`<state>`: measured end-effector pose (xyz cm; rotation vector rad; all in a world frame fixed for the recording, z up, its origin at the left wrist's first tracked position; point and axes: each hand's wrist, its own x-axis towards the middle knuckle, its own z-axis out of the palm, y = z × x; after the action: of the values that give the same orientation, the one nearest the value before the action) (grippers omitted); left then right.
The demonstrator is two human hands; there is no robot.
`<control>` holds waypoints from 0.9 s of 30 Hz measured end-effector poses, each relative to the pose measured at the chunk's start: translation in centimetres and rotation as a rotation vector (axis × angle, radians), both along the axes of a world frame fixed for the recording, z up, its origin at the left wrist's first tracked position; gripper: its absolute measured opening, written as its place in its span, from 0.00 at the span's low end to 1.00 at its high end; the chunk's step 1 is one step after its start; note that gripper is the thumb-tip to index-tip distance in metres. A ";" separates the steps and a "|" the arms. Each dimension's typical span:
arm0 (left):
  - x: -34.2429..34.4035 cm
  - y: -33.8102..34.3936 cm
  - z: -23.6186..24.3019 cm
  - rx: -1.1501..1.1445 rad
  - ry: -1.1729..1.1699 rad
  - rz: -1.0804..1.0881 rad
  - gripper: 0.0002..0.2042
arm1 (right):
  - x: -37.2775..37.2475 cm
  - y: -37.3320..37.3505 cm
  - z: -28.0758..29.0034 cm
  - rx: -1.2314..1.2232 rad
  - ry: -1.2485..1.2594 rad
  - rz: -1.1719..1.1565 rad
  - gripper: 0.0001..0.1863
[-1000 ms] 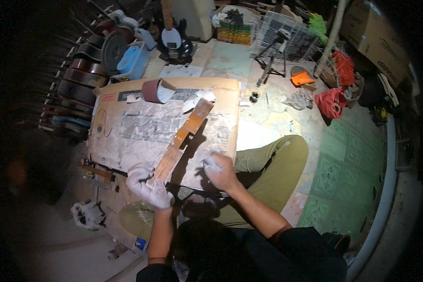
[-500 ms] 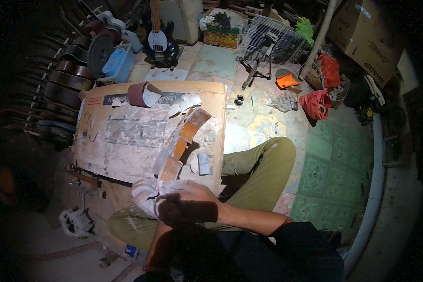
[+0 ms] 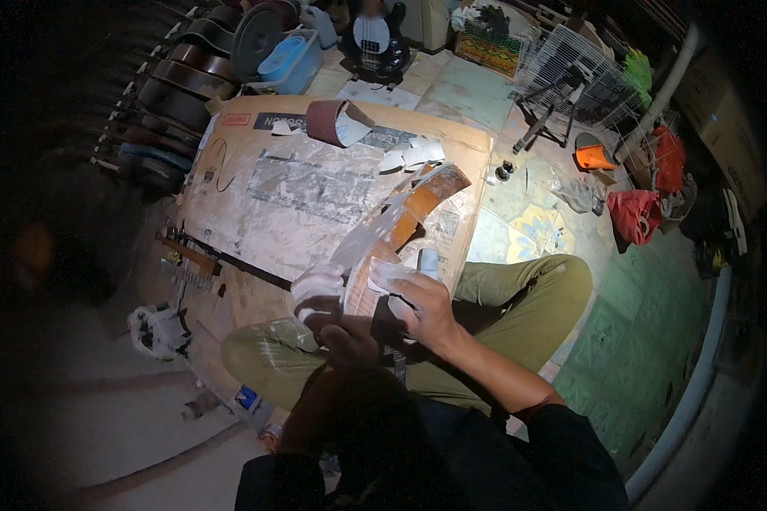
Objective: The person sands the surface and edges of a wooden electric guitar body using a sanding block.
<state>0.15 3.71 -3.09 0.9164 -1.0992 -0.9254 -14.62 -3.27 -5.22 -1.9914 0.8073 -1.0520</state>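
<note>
A dusty wooden guitar body (image 3: 416, 203), its curved side brown and whitened with dust, is held on edge above the cardboard. My left hand (image 3: 320, 298), coated in white dust, is closed around its near end, partly in shadow. My right hand (image 3: 422, 302) is bent over the near part of the curved side, its fingers pressing what looks like a small whitish piece of sandpaper (image 3: 375, 288) against the wood. The fingers hide most of that piece. Just beyond the right hand lies a grey-blue block (image 3: 428, 262).
Dusty cardboard (image 3: 256, 230) carries a brown sandpaper roll (image 3: 324, 123) and torn pale sheets (image 3: 413, 155). Guitars (image 3: 183, 85) line the left; a black bass (image 3: 375, 43) stands behind. To the right are a small tripod (image 3: 558, 106), a wire cage (image 3: 575, 64) and red bags (image 3: 635, 215).
The view has shifted, so the scene sits further right and higher. My right hand has lifted off the near end and now works along the curved side; the left still grips the guitar body.
</note>
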 end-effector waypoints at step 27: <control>-1.1 1.1 -0.6 0.053 0.214 0.149 0.22 | 0.4 2.5 6.9 0.322 -0.098 0.237 0.18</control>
<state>-0.90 4.85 -3.68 0.9071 -0.8168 -0.9094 -14.18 -0.81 1.64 -1.7000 0.6257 -0.8180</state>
